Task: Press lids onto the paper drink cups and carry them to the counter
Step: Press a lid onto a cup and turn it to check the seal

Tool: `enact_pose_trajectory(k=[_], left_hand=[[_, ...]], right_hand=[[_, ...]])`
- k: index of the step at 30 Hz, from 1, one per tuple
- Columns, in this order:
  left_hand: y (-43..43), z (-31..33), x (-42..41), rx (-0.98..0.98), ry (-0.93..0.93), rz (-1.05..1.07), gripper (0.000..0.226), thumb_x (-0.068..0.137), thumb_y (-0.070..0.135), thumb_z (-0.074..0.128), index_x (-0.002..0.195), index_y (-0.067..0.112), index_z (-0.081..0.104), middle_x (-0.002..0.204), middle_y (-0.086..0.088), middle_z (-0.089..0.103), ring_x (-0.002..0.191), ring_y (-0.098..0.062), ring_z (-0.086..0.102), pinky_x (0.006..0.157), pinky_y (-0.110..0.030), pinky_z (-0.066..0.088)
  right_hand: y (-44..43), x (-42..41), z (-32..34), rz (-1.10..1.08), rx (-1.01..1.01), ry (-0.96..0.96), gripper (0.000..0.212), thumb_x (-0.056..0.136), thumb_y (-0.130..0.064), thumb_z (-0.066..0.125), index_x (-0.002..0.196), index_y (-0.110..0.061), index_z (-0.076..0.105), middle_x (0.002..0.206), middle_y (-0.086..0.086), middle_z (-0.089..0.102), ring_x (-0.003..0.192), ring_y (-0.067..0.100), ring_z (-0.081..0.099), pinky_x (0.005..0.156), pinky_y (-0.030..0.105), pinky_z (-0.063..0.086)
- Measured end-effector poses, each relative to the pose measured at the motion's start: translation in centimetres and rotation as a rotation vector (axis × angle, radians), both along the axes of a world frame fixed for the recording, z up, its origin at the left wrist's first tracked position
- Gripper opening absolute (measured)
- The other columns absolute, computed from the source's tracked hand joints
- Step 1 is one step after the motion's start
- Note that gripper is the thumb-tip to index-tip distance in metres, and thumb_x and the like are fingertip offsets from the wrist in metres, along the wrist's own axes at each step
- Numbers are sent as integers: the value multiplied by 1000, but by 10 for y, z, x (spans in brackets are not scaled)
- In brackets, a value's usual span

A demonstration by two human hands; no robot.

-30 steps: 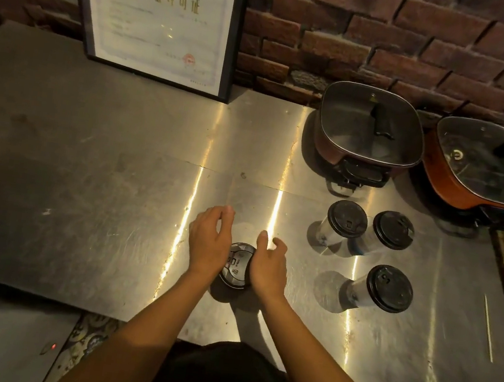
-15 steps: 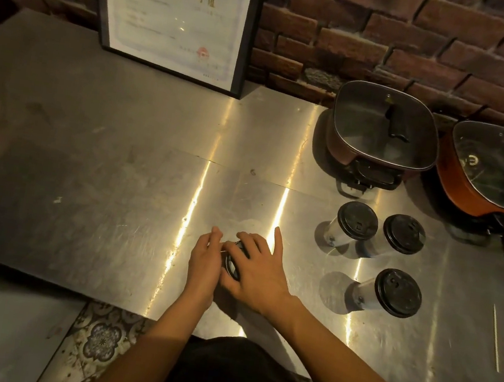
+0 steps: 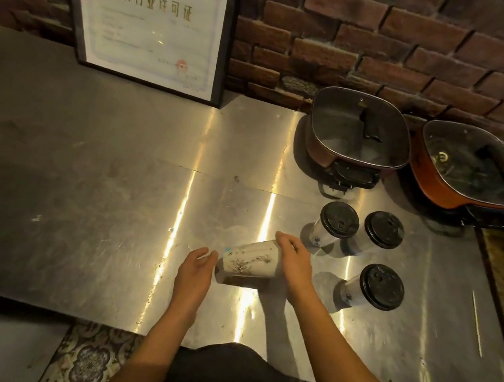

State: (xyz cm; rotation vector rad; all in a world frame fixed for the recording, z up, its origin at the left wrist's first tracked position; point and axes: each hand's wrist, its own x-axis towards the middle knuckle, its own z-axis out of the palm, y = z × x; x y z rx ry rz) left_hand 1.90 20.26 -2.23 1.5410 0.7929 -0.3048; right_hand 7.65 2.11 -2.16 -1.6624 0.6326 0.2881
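A white printed paper cup (image 3: pixel 249 264) lies tipped on its side just above the steel counter (image 3: pixel 82 200), wide end to the right. My right hand (image 3: pixel 294 260) wraps over that wide end and hides its top. My left hand (image 3: pixel 197 268) rests its fingertips against the narrow base on the left. Three more paper cups with black lids stand upright to the right: two side by side, the left one (image 3: pixel 337 223) and the right one (image 3: pixel 383 230), and a third cup (image 3: pixel 381 286) nearer to me.
Two square electric pots with glass lids, a brown pot (image 3: pixel 357 134) and an orange pot (image 3: pixel 474 175), sit at the back right against the brick wall. A framed certificate (image 3: pixel 151 20) leans at the back. A thin stick (image 3: pixel 476 326) lies near the counter's right edge.
The cup stood upright between my hands with its lid facing up. My right hand went over the top, and the cup is now turned onto its side.
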Motion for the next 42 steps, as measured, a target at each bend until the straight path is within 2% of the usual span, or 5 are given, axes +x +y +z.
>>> enact_pose_trajectory(k=[10, 22, 28, 33, 42], left_hand=[[7, 25, 0, -91, -21, -262, 27, 97, 44, 64, 118, 28, 68, 99, -11, 78, 68, -27, 68, 79, -49, 59], [4, 37, 7, -147, 32, -279, 36, 96, 44, 65, 117, 15, 68, 102, -14, 78, 69, -28, 74, 70, -38, 65], [13, 40, 3, -149, -105, -312, 25, 94, 28, 71, 119, 27, 69, 120, -4, 72, 109, -26, 70, 77, -31, 63], [8, 45, 1, -137, -31, -316, 33, 95, 42, 66, 122, 23, 67, 111, -11, 74, 75, -27, 76, 78, -38, 64], [10, 43, -6, -195, -42, -309, 30, 97, 37, 64, 126, 27, 63, 119, -9, 69, 87, -30, 78, 88, -43, 64]], right_hand=[[-14, -42, 12, -139, 272, 83, 26, 97, -43, 59, 100, -18, 65, 104, 16, 74, 97, 29, 75, 70, 32, 55], [-11, -48, 23, -127, 295, 6, 27, 98, -43, 59, 114, -24, 68, 110, 11, 71, 105, 28, 71, 78, 34, 58], [-11, -54, 19, -143, 345, 16, 38, 91, -49, 63, 116, -20, 65, 110, 15, 70, 105, 31, 71, 72, 32, 57], [-11, -55, 18, -159, 353, 7, 35, 92, -45, 64, 117, -21, 67, 112, 15, 70, 107, 33, 71, 75, 37, 57], [-9, -59, 24, -134, 338, -21, 45, 76, -53, 67, 111, -25, 67, 116, 11, 68, 112, 31, 65, 81, 38, 55]])
